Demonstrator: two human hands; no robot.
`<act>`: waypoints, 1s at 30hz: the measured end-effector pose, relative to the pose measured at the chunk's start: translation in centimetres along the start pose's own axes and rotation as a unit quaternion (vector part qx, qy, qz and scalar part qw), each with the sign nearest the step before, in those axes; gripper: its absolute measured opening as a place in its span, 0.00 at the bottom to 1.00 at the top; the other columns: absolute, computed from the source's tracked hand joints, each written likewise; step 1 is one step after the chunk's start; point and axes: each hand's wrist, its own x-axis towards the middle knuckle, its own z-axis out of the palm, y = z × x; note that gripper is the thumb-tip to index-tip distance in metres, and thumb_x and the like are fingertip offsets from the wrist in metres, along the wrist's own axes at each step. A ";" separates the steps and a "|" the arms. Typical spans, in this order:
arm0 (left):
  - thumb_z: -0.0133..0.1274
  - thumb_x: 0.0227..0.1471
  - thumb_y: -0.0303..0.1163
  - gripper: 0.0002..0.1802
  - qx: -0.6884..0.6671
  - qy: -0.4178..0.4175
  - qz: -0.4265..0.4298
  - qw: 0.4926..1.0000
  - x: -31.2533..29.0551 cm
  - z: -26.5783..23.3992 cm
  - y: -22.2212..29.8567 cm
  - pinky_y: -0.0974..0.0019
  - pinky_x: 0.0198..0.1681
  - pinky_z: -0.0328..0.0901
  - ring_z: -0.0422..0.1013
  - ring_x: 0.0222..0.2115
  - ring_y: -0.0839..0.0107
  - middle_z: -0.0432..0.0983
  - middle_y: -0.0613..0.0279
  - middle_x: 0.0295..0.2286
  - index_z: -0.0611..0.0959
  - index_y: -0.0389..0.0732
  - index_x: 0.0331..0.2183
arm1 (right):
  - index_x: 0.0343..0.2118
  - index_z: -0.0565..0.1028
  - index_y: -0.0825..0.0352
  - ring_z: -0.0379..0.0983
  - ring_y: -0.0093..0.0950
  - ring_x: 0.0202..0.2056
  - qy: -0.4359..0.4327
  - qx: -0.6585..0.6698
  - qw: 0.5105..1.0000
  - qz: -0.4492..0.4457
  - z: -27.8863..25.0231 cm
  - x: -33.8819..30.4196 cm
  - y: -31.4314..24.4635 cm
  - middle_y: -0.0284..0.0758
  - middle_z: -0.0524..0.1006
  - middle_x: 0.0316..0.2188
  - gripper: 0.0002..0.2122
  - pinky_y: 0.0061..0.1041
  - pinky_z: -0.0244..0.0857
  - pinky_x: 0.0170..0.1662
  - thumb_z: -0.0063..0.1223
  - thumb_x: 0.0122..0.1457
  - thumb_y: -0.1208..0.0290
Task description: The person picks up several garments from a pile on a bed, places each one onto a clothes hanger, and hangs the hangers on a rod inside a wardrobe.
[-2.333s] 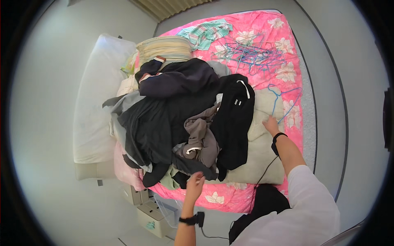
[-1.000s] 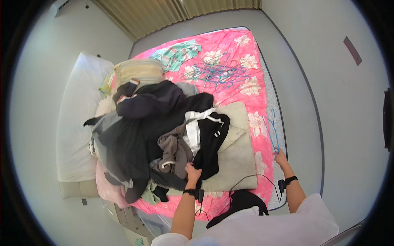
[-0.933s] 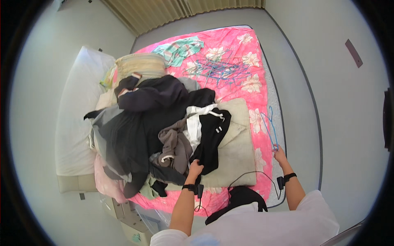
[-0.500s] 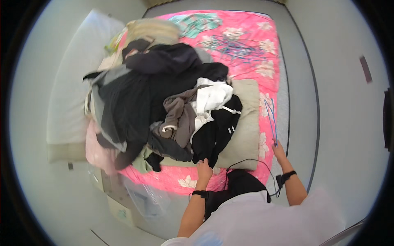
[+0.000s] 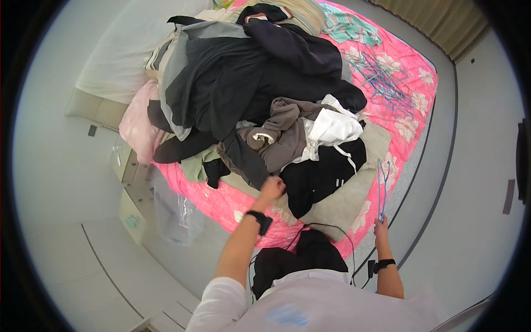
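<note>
Over the bed's right edge, the right hand is closed around one end of a blue hanger. The left hand, fingers curled, is at the black top's near edge; whether it grips cloth, I cannot tell. Beside the bed stands a clear bin, contents unclear.

- Clothes hanger: blue, thin-framed; seen nearly edge-on, long and narrow; held by one end in the right hand, far end pointing away from the body.
- Drawstring garment: black, white cord, small pale marks; rumpled, lying across a beige blanket, just beside the left hand.
</note>
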 end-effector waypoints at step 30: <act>0.47 0.55 0.49 0.28 -0.116 0.062 -0.170 0.977 -6.3 1.0 -8.8 0.51 0.38 0.67 0.73 0.38 0.45 0.75 0.36 0.36 0.76 0.29 0.40 | 0.54 0.65 0.62 0.55 0.14 0.16 -0.058 0.065 0.996 -0.019 1.8 -0.4 -1.0 0.24 0.64 0.20 0.22 0.14 0.48 0.16 0.47 0.54 0.74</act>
